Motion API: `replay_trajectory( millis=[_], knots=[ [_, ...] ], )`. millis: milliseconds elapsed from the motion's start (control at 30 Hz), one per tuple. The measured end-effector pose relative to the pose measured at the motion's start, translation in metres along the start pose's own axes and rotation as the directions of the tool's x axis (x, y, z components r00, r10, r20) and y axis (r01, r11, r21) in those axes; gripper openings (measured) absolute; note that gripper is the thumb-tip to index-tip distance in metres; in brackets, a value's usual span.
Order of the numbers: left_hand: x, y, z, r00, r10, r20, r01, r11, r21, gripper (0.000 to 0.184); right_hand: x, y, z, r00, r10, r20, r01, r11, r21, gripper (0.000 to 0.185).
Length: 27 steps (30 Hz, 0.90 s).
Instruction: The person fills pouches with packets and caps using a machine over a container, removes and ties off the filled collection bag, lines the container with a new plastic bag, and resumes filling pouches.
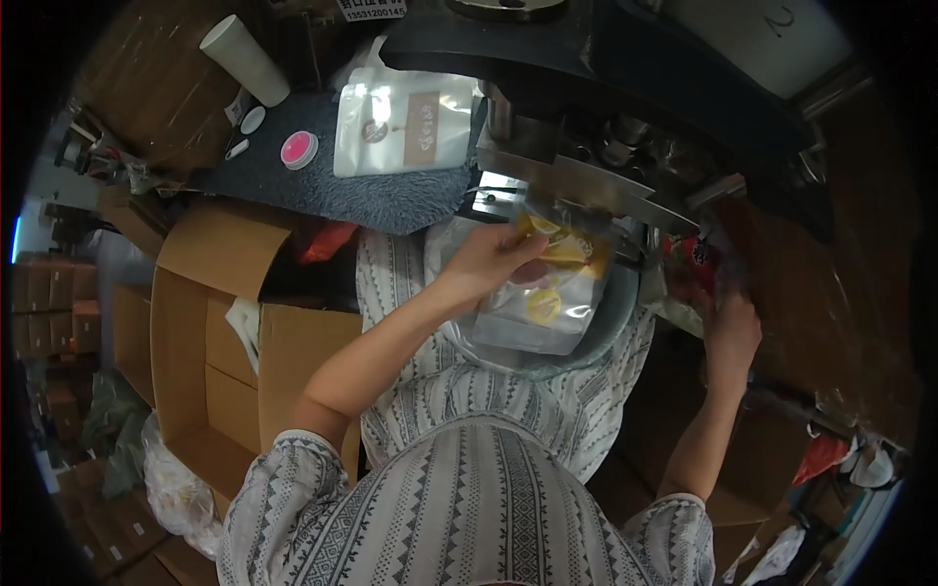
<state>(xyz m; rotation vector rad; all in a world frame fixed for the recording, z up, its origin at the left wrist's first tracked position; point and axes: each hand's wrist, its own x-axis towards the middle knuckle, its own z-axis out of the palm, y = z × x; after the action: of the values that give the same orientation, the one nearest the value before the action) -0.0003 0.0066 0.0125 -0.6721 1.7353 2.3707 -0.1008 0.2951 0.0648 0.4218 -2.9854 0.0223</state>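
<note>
My left hand pinches the upper left part of a silver and yellow pouch, thumb on its front. The pouch hangs tilted over a round translucent basin on my lap, just under the metal bar of a dark machine. Off to the right, my right hand is closed at the edge of a plastic pouch printed red and green. Its fingertips are partly hidden there.
On a blue-grey cloth lie a white pouch and a round pink-topped tub. A white cone leans behind them. An open cardboard box stands at my left. More boxes are stacked farther left.
</note>
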Motion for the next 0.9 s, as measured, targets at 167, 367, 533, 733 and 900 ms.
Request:
replay_trajectory(
  millis=[167,367,533,733,900],
  knots=[
    [0.034,0.066,-0.081,0.879,0.423,-0.222,-0.241,0.795,0.557,0.038,0.003,0.026,0.016,0.994,-0.010,0.113,-0.002,0.995,0.102,0.026],
    [0.109,0.047,-0.130,0.758,0.651,-0.040,0.069,-0.020,0.997,0.062,0.023,-0.005,0.026,0.988,-0.082,0.132,0.017,0.901,0.433,0.025],
    [0.071,0.020,-0.134,0.692,0.721,-0.025,-0.035,0.069,0.997,0.051,0.030,-0.014,0.031,0.982,-0.108,0.156,-0.026,0.736,0.677,0.023],
    [-0.005,-0.021,-0.109,0.677,0.733,0.068,0.067,-0.154,0.986,0.050,0.031,-0.011,0.037,0.991,-0.102,0.088,0.050,0.883,0.466,0.025],
    [-0.045,-0.016,-0.102,0.640,0.767,-0.038,-0.071,0.108,0.992,0.029,0.021,-0.030,0.005,1.000,-0.022,-0.018,0.028,0.780,0.625,0.021]
  ],
)
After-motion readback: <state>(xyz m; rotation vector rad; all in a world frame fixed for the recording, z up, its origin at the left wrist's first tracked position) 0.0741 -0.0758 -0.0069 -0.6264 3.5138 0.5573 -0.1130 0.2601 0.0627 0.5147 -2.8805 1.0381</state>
